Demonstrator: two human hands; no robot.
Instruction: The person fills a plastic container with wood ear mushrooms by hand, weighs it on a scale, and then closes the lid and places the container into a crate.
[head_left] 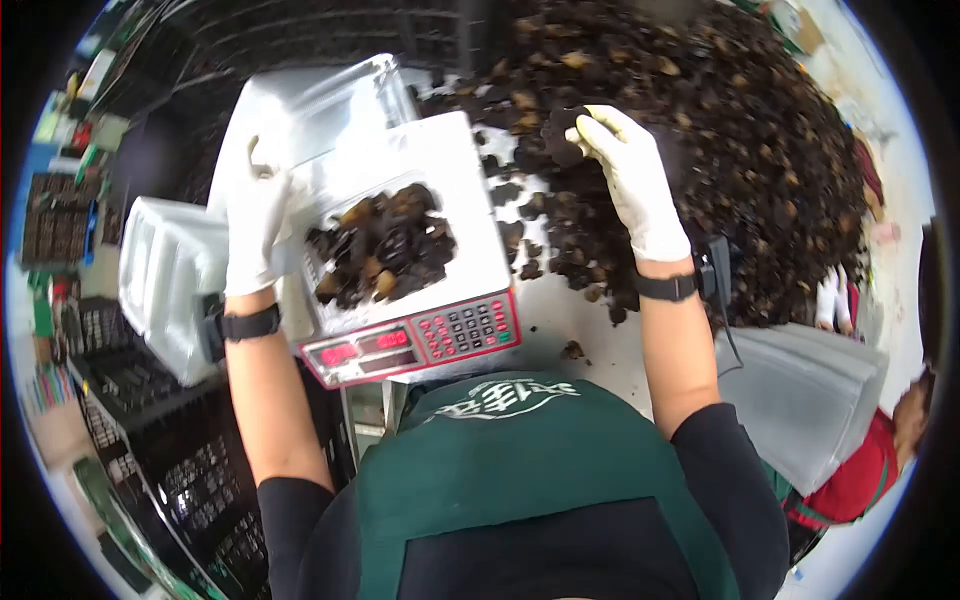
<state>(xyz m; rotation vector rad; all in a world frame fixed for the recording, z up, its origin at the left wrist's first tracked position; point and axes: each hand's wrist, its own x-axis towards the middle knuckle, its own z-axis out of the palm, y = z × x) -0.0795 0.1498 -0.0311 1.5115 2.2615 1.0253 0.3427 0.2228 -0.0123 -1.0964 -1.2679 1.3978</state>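
My right hand, in a white glove, is raised over the edge of a big heap of dark, leafy pieces that look like wood ear mushrooms. Its thumb and fingers pinch one dark mushroom piece. My left hand, also gloved, is at the left side of a white digital scale, close to a clear plastic tub. Glare washes out its fingers against the plastic. A small pile of dark mushroom pieces lies on the scale, above its red-framed keypad and lit display.
Another clear tub stands at the left, near stacked black crates. A grey translucent bin is at the right, and beside it a person in a red top. Loose pieces lie on the white table.
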